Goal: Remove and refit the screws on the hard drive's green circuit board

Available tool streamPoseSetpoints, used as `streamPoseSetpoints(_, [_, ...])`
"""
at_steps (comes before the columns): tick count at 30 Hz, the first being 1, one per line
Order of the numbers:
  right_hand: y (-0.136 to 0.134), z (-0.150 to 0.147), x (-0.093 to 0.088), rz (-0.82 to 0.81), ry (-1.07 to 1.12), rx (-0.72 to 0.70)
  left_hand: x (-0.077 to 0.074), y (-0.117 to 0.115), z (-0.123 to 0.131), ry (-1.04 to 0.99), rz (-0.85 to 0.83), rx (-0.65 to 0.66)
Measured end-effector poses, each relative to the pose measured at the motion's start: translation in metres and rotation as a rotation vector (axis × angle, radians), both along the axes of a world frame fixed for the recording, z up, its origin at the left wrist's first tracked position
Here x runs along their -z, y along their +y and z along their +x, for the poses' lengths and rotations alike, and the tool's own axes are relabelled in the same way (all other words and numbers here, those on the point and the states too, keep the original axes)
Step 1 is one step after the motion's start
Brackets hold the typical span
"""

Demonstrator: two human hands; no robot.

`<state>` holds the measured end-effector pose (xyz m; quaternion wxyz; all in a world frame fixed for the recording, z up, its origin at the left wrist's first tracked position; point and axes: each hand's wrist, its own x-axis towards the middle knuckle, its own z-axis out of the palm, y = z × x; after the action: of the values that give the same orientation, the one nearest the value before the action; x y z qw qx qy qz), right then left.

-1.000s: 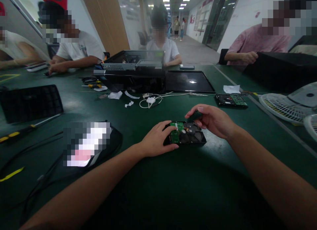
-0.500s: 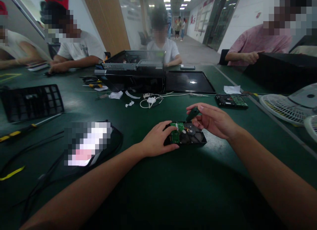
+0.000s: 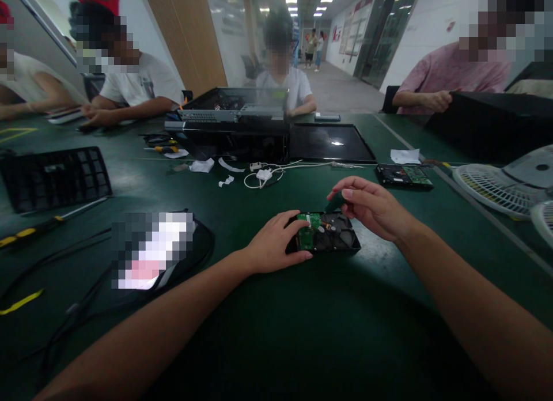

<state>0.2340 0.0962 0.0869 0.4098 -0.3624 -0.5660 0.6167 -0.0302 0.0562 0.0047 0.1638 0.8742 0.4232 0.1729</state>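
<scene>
Lettering on the wall signs [image 3: 354, 26] at 1 o'clock is too blurred to read. My left hand [image 3: 274, 245] clamps the left edge of the hard drive [image 3: 334, 238], which lies circuit side up at 12 o'clock on the table [image 3: 276, 332]. My right hand [image 3: 374, 208] pinches a small dark green piece [image 3: 334, 203] above the drive's far edge. A second ago those fingers were low at the drive, with no piece showing. The table top is dark green. A lit corridor [image 3: 319, 72] runs beyond it.

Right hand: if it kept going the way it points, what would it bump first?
Probably the hard drive, just below: the right hand pinches a small dark tool aimed down at it. Depth is unclear.
</scene>
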Motion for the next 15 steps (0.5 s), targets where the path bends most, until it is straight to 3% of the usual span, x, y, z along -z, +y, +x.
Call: streamPoseSetpoints(15, [-0.0011, -0.0017, 0.0009, -0.072, 0.046, -0.049, 0.0022, 0.0006, -0.0003, -0.014, 0.018, 0.009])
